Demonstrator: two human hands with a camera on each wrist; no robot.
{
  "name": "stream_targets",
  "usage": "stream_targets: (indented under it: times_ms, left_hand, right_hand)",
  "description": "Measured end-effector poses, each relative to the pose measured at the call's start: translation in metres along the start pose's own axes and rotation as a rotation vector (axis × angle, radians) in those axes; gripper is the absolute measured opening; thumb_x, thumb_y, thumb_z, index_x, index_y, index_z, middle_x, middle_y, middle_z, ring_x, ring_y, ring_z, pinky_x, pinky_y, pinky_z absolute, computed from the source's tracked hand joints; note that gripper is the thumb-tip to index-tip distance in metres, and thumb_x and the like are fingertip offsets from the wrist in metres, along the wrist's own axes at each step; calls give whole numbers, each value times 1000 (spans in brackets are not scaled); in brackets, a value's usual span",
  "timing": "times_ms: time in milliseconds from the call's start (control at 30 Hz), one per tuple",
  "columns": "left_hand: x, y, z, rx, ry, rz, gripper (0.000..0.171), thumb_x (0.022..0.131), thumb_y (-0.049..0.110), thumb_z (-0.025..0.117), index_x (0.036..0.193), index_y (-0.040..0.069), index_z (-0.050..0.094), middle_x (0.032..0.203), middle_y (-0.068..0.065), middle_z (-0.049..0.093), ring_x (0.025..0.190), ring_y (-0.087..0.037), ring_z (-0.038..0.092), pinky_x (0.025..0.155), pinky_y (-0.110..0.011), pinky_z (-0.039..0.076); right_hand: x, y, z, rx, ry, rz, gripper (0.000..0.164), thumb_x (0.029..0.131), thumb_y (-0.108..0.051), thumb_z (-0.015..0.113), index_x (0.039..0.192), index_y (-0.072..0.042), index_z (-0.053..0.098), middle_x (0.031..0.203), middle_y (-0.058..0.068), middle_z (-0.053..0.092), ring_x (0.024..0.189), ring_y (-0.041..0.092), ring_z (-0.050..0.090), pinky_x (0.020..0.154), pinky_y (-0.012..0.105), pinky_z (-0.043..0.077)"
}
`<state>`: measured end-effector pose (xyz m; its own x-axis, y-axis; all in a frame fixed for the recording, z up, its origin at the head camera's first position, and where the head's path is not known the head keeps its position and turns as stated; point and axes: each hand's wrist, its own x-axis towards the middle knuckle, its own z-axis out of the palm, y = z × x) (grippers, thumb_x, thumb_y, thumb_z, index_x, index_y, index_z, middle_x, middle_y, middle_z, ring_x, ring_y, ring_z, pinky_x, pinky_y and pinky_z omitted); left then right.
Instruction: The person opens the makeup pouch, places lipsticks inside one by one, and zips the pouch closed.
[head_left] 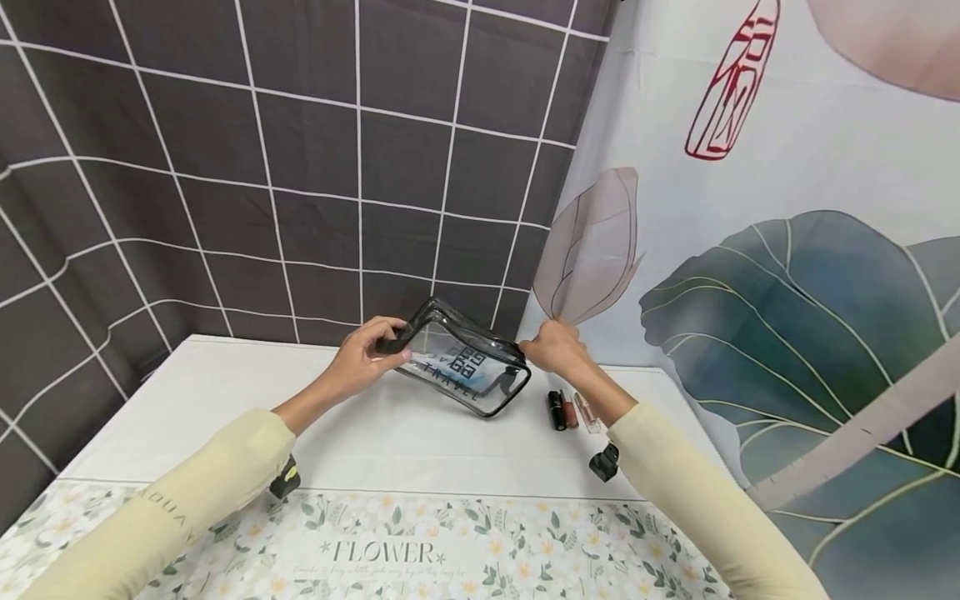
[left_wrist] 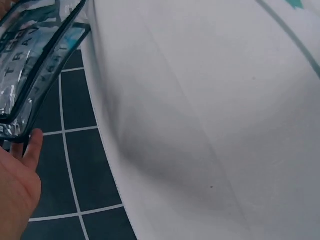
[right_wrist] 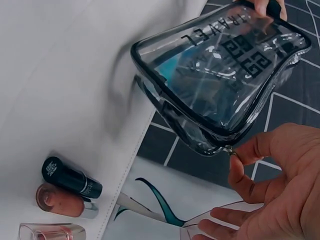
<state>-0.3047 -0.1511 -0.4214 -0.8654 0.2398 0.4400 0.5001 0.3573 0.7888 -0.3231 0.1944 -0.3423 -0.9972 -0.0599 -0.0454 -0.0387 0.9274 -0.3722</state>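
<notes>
A clear travel pouch (head_left: 457,367) with black trim and dark lettering is held tilted above the white tabletop. My left hand (head_left: 358,358) grips its left end at the black side strap, thumb on the front. At the opposite corner, my right hand (head_left: 555,346) pinches the small metal zipper pull (right_wrist: 231,151) between thumb and index finger, its other fingers spread loosely. The zip track runs along the upper side of the pouch (right_wrist: 215,75); how far it is unzipped I cannot tell. Something bluish shows through the plastic, unclear in kind.
Beneath the right forearm lie a black lipstick tube (head_left: 557,410), a brownish-pink cosmetic tube (head_left: 570,412) and a clear pinkish tube (head_left: 587,414). A floral cloth (head_left: 397,542) covers the table's front. Behind stands a dark grid curtain (head_left: 307,233), with a leaf-printed curtain (head_left: 787,317) at right.
</notes>
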Motion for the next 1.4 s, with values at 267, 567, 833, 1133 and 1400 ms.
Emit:
stream_targets:
  times_ms: [267,567,833,1133,1400]
  left_hand:
    - [0,-6,-1,63,-26,-4,29,92,6,90,86,7,62,149,-22,70,109,-27,62,82,-23,46]
    - [-9,-15,6,128,-78,-40,30,89,3,90,83,8,61,148,-28,69,131,-51,70,101,-48,64]
    - [-14,-17,10,164,-108,-127,23,89,4,84,83,7,61,145,-32,70,138,-59,66,113,-63,62]
    - [-6,-84,20,292,-187,-75,27,87,22,88,86,18,62,93,-4,71,86,-23,62,75,-35,51]
    - [-2,-81,23,360,-239,-147,24,84,23,87,85,18,63,85,1,68,80,-17,59,70,-31,49]
  right_hand:
    - [-2,2,-2,23,19,-17,50,108,-31,60,62,-11,54,168,38,46,145,62,48,123,86,39]
    - [-2,10,2,-6,-1,-35,55,110,-32,60,59,-13,50,168,39,46,141,63,52,120,88,41]
    - [-8,7,2,-25,-52,-34,52,110,-32,60,61,-14,54,155,36,56,131,55,54,111,79,52]
    - [49,54,34,-76,-92,-150,52,104,-33,64,54,-21,55,91,14,68,103,42,63,112,74,50]
    - [63,69,49,-136,-110,-159,47,101,-30,65,56,-22,53,70,3,57,86,31,61,108,71,49]
